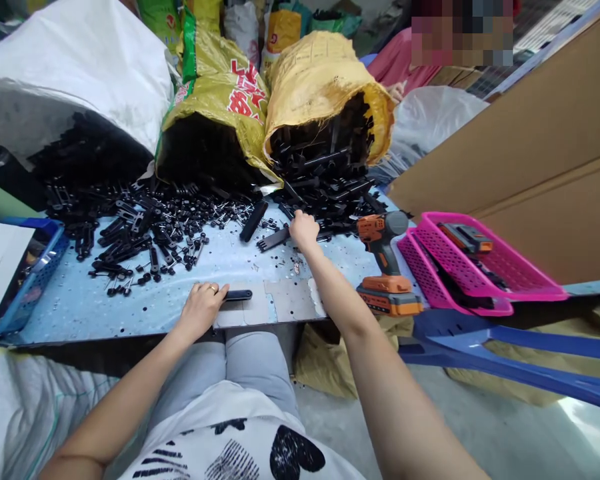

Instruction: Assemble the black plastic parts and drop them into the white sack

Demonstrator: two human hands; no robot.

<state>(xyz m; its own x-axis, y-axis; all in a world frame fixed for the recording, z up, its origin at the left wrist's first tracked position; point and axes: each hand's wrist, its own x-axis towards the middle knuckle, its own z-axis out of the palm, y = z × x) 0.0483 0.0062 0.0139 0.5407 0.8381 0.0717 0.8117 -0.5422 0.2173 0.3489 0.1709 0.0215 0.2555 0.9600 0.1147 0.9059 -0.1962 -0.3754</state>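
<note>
At the table's near edge, my left hand (203, 308) is closed round a slim black plastic handle-like part (239, 295), whose rounded end with a hole sticks out to the right. My right hand (305, 230) is stretched forward to the front of a pile of long black plastic pieces (325, 183), its fingers curled down. What those fingers hold, if anything, is hidden. Just left of it lies a toothed black piece (273, 239), and beyond that a smooth black piece (254, 221). Small black clips with metal pins (180, 213) are heaped to the left.
An orange and grey cordless drill (386, 263) stands on the right, beside pink baskets (525, 283) with a spare battery. A white sack (80, 60), a green-yellow sack (210, 100) and a yellow sack (325, 73) spill parts. A blue basket (45, 263) sits left. Another person is behind.
</note>
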